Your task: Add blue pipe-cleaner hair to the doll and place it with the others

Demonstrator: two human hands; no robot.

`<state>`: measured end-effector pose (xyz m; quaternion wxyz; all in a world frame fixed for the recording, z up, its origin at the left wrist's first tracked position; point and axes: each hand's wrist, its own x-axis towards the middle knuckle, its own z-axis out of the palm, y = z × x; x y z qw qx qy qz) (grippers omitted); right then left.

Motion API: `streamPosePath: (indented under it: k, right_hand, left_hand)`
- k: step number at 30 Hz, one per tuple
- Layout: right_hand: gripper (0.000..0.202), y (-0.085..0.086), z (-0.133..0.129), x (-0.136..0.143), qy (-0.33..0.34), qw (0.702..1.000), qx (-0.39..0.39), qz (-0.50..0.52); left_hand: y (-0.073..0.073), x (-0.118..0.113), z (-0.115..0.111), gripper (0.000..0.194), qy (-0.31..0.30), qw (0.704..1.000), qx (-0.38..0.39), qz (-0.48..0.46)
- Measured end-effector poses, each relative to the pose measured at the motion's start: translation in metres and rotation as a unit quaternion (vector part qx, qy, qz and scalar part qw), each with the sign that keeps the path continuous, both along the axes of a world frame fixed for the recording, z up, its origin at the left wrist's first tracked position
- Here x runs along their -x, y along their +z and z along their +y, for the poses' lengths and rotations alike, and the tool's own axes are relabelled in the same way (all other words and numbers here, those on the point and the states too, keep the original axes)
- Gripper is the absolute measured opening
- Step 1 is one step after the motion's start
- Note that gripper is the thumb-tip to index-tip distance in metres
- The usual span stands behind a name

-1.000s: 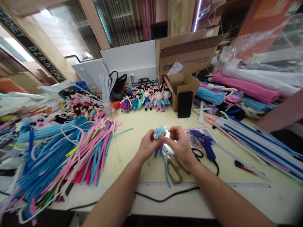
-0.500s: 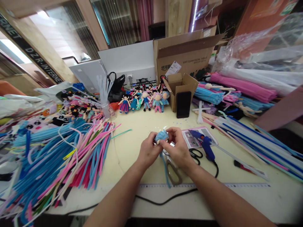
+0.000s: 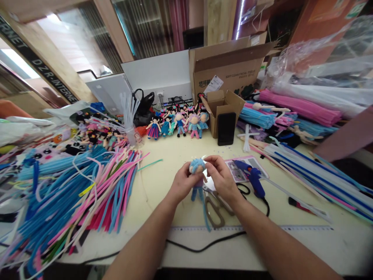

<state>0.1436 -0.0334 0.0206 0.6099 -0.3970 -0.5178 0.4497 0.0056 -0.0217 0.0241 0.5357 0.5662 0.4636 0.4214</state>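
**Doll turned upright between both hands**

Since half a second ago the small doll point(image 3: 197, 179) has swung from lying sideways to standing upright. Left hand point(image 3: 183, 183) grasps its body; right hand point(image 3: 222, 179) pinches at its fluffy blue hair. Shaping the head seems the step in hand; next likely calls for careful fingertip adjustment. It hangs just above the yellow table point(image 3: 163, 179), near centre, over the scissors point(image 3: 214, 206).

Scissors point(image 3: 214, 206) and a blue glue gun point(image 3: 253, 179) lie beside heaped pipe cleaners point(image 3: 75, 190).
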Motion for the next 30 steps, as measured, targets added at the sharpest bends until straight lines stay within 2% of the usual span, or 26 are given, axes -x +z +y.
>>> streamPosePath:
  k: [5, 11, 15, 24, 30]
  right_hand:
    - [0.017, 0.0, 0.001, 0.0, -0.01, 1.0, 0.018, -0.007]
    - [0.02, -0.005, 0.005, -0.002, 0.005, 0.999, 0.043, 0.032]
    - [0.027, -0.01, 0.007, -0.001, 0.037, 0.995, 0.066, 0.057]
    - [0.027, -0.007, 0.006, -0.001, 0.018, 0.998, 0.048, 0.037]
    - [0.025, -0.006, 0.006, -0.003, 0.012, 0.999, 0.023, 0.034]
  left_hand:
    - [-0.007, 0.006, 0.008, 0.039, -0.024, 0.996, 0.04, -0.073]
    - [-0.012, 0.006, 0.009, 0.043, -0.065, 0.992, 0.074, -0.081]
    - [-0.01, 0.004, 0.008, 0.043, -0.083, 0.992, 0.061, -0.079]
    - [-0.013, 0.009, 0.007, 0.054, -0.132, 0.987, 0.041, -0.076]
    - [-0.006, 0.01, 0.007, 0.046, -0.133, 0.989, 0.003, -0.067]
